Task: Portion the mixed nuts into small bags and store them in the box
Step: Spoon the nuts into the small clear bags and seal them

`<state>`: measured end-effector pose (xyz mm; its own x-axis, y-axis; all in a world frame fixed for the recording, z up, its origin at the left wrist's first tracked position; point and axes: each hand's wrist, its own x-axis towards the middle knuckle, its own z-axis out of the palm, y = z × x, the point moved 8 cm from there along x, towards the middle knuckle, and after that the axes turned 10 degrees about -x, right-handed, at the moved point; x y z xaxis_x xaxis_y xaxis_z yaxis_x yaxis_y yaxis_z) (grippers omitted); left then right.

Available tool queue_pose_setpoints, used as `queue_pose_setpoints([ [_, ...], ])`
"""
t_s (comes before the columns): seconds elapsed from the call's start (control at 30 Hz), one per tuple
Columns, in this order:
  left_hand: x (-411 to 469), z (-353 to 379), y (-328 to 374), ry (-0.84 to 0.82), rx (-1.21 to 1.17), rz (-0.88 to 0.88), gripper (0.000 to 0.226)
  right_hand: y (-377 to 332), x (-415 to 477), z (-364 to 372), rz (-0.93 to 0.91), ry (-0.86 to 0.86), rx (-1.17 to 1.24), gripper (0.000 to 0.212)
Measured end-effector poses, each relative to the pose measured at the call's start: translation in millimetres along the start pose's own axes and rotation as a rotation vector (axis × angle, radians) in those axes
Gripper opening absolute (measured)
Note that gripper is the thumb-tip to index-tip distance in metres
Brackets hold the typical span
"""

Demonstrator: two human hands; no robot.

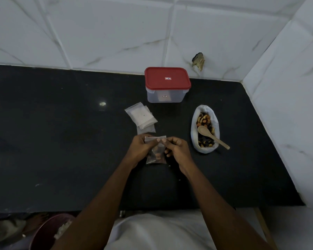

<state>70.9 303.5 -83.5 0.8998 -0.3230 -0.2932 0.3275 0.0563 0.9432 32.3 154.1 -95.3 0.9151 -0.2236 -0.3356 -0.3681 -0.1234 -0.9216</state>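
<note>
The small clear bag [155, 154], part-filled with mixed nuts, hangs upright just above the black counter [61, 141]. The left hand [141, 147] and the right hand [177, 148] each pinch its top strip between thumb and fingertips. At 11 o'clock from it lies a loose pile of empty bags [141, 117]. At 12 o'clock, near the wall, stands the clear box [165, 96], its red lid [167, 77] on. At 2 o'clock sits the open white sack [193, 127] of nuts [204, 121], with a wooden spoon [211, 136] resting in it, handle pointing to 4 o'clock.
</note>
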Motion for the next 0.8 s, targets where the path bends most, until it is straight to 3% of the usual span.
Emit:
queue_pose_setpoints([
  [0.13,0,0,0,0.028,0.013,-0.003,0.009,0,0,2,0.005,-0.010,0.004,0.013],
  [0.33,-2,0,3,0.010,0.012,-0.005,0.020,0,0,2,0.008,0.000,0.021,0.015],
  [0.53,-5,-6,-2,-0.059,-0.137,-0.138,0.022,8,0,-8,0.053,0.018,0.117,0.013],
  [0.8,-5,-4,2,0.041,-0.148,-0.109,0.011,8,1,-8,0.042,0.035,0.128,0.011],
])
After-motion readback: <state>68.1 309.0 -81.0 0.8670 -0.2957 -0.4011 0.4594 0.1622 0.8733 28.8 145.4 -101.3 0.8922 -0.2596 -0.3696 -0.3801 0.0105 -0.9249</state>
